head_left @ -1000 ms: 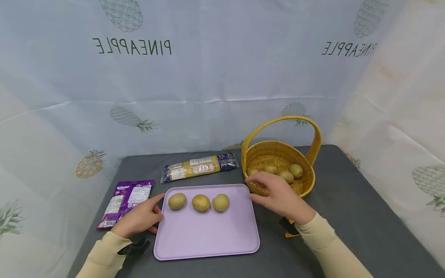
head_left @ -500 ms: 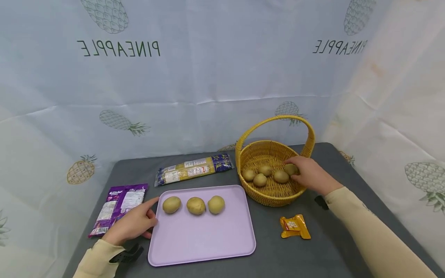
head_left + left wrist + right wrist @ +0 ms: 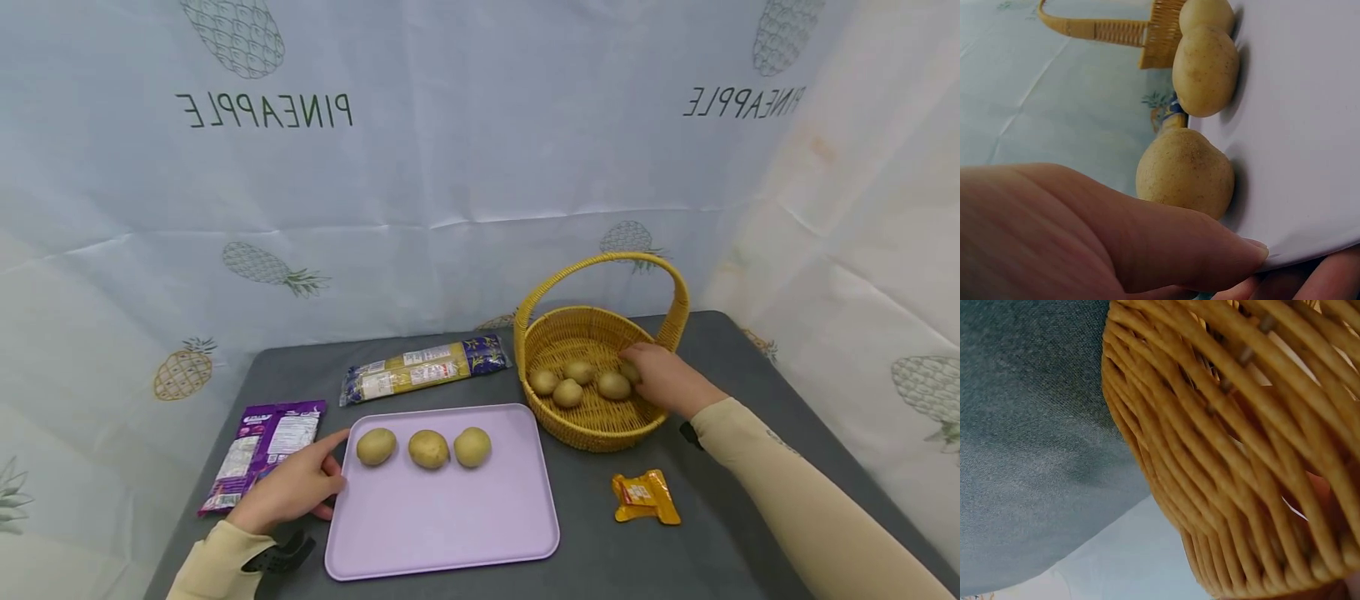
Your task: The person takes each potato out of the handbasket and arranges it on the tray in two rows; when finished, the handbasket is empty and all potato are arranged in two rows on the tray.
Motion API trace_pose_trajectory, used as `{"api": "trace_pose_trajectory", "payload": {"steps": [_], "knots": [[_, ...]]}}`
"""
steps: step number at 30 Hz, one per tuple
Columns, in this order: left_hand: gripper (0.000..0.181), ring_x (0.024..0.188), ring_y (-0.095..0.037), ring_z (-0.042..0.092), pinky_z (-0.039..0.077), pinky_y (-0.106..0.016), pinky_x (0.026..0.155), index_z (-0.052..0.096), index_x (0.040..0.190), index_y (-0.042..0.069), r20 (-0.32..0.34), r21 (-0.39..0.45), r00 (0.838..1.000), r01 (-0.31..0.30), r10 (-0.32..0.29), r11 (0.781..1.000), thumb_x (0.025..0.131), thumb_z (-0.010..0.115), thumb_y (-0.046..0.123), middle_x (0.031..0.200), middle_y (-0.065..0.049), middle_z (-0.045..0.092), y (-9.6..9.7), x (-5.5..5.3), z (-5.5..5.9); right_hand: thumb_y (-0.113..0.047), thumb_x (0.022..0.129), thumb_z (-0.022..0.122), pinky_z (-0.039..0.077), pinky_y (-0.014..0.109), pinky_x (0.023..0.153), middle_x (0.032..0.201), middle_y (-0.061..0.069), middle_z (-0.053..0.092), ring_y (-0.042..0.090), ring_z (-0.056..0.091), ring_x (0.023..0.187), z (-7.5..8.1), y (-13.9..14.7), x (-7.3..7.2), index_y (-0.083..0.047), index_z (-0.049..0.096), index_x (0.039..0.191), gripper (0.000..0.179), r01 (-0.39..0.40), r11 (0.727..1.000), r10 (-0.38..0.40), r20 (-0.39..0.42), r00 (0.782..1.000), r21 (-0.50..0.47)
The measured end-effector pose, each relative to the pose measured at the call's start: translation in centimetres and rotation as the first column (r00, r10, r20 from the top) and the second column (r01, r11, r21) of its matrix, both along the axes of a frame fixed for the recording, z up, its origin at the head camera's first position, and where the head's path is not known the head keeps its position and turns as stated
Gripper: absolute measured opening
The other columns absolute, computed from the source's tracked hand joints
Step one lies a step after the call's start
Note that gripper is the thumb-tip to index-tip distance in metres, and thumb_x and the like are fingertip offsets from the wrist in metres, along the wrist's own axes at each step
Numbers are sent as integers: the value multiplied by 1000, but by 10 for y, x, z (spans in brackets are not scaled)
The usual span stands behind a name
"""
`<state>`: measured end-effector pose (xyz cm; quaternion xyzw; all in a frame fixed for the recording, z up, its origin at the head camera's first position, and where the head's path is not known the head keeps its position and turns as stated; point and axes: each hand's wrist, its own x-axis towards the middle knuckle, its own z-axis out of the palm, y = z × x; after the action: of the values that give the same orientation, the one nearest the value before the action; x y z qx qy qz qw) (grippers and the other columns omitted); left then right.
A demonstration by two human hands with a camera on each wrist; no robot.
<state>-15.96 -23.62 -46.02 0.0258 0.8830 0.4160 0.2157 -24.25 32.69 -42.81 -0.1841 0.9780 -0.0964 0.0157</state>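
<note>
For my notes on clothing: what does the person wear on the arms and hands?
Both arms have long, close-fitting cream sleeves reaching the wrists. The left hand and right hand are bare, without gloves. A black device is strapped under each wrist, plainer on the left. No rings or markings are visible.

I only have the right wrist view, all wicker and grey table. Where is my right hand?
Observer: The right hand is inside the yellow basket, fingers on the rightmost potato.
Operator: How many potatoes are in there?
Observer: Three more lie beside it, apart from the hand.
Operator: And the left hand?
Observer: The left hand rests at the left edge of the purple tray, thumb on its rim; three potatoes sit in a row on it.
</note>
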Motion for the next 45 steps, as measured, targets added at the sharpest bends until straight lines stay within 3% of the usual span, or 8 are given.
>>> {"api": "trace_pose_trajectory", "payload": {"steps": [14,22,25,29,33,37,45], "knots": [[82,70,-24,63,65,-37,55,34,165,-7,-13,-11,1000,-1,1,1000,90,69,-3,91,-12,57,1,0,-1,6,97,67,61,58,95,119,25,72,46,69,112,-6,-3,-2,6,73,124,28,19,999,-17,-61,998,38],[82,69,-24,63,65,-37,56,34,165,-6,-6,-7,1000,-4,4,1000,91,70,-3,92,-13,57,1,0,-2,4,96,70,61,55,86,113,20,74,40,71,104,2,-1,3,3,75,121,25,27,999,-30,-77,997,-28],[83,70,-23,64,65,-37,56,33,165,-7,-5,1,1000,-1,1,1000,91,69,-3,93,-13,58,1,0,-2,0,96,73,60,56,86,121,23,73,41,71,108,10,-1,7,4,72,128,32,54,995,-60,-64,996,-89],[83,71,-23,65,65,-37,56,31,166,-6,-3,6,1000,1,0,1000,90,67,-3,93,-13,59,1,0,-1,-7,96,77,59,61,97,139,26,68,46,67,123,24,-6,19,3,67,141,47,101,976,-112,-47,993,-193],[83,70,-23,65,65,-37,56,32,166,-6,-4,-4,1000,1,-1,1000,91,67,-3,93,-13,59,0,1,1,-12,94,82,60,60,98,139,21,70,41,70,121,32,-21,40,-4,68,141,50,88,949,-124,-100,987,-302],[83,72,-23,65,65,-37,58,32,166,-5,0,-16,1000,5,-5,1000,92,68,-2,93,-13,60,0,1,1,-13,91,87,65,54,95,138,14,72,35,74,118,32,-46,62,-8,70,139,51,37,915,-109,-158,981,-401],[83,71,-23,65,65,-37,58,32,166,-5,-3,-10,1000,9,-9,1000,92,68,-2,94,-13,60,0,0,0,-11,82,95,67,41,95,135,5,74,23,76,115,24,-109,96,-12,74,135,57,-39,861,-50,-161,986,-508]]}}
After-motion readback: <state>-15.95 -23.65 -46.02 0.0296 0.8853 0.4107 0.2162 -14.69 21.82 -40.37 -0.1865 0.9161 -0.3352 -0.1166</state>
